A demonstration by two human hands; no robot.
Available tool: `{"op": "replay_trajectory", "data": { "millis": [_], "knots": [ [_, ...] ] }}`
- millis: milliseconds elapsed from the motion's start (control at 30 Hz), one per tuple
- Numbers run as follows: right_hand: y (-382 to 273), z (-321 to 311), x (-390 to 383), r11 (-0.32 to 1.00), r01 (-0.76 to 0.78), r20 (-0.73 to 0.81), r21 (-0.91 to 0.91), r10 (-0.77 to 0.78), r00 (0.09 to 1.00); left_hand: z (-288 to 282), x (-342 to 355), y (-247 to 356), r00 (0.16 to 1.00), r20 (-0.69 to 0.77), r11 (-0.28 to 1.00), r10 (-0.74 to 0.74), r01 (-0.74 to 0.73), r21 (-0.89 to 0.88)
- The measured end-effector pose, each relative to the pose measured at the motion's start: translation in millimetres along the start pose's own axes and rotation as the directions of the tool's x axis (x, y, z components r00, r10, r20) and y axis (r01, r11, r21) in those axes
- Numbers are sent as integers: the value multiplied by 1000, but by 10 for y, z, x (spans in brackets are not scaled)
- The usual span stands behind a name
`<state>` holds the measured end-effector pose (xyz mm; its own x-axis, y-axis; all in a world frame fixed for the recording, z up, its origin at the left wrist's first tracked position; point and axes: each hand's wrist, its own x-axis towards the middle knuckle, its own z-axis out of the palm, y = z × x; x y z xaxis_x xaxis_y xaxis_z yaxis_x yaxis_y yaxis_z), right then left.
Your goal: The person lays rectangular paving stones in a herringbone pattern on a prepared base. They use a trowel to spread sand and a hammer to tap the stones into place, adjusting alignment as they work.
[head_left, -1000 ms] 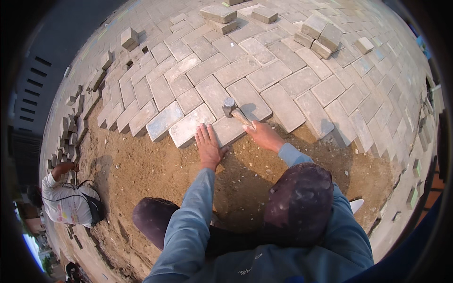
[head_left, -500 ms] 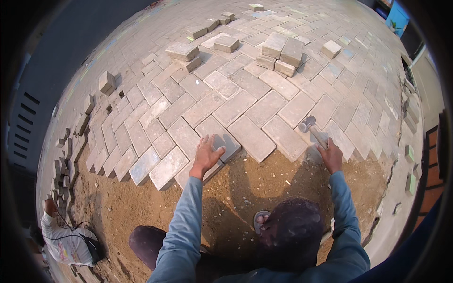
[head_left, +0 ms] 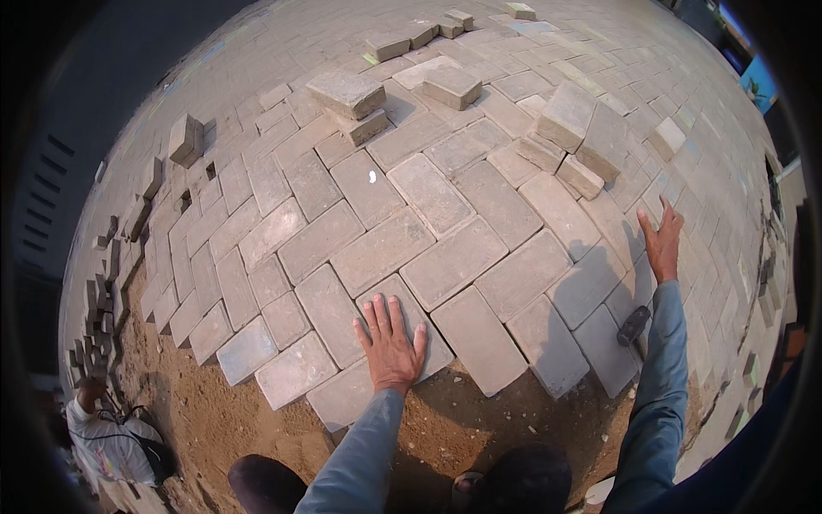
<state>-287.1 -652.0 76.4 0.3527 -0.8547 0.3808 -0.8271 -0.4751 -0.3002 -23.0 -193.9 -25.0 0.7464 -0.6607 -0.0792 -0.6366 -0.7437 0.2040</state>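
My left hand lies flat with spread fingers on a rectangular grey paver at the front edge of the laid herringbone paving. To the right, my right hand reaches out empty with parted fingers, just right of a small pile of loose pavers; whether it touches the paving I cannot tell. The hammer lies on the pavers beside my right forearm, its handle mostly hidden by that arm.
Brown sandy ground borders the paving, with my knees over it. Loose pavers are scattered farther back and line the left side. A co-worker in a white top is bent over at lower left. A dark wall stands far left.
My right hand has let go of the hammer, now lying down, and has moved forward and right. My left hand stays on the pavers. The view has shifted forward, showing more paving.
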Motion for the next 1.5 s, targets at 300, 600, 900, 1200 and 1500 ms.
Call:
{"op": "replay_trajectory", "data": {
  "millis": [300, 600, 900, 1200, 1500],
  "knots": [
    [-1250, 1002, 1097, 976, -127, 174, -175, 158, 972, -112, 76, -174, 999, 40, 998, -26, 28, -58],
    [-521, 918, 1239, 999, 44, 249, 15, -47, 967, -91, 135, -122, 997, 71, 994, -31, 38, -101],
    [-282, 1123, 2049, 860, -508, 345, -49, 492, 799, -50, 184, -62, 999, 51, 996, -16, 20, -81],
    [-876, 635, 659, 955, -293, 469, -46, 279, 838, -1, 6, -129, 1000, -10, 1000, -26, 26, -15],
    [-1899, -729, -1645, 915, 310, 618, 258, -402, 675, 48, -18, -409, 995, -100, 964, 21, -46, -263]
  ]
}}
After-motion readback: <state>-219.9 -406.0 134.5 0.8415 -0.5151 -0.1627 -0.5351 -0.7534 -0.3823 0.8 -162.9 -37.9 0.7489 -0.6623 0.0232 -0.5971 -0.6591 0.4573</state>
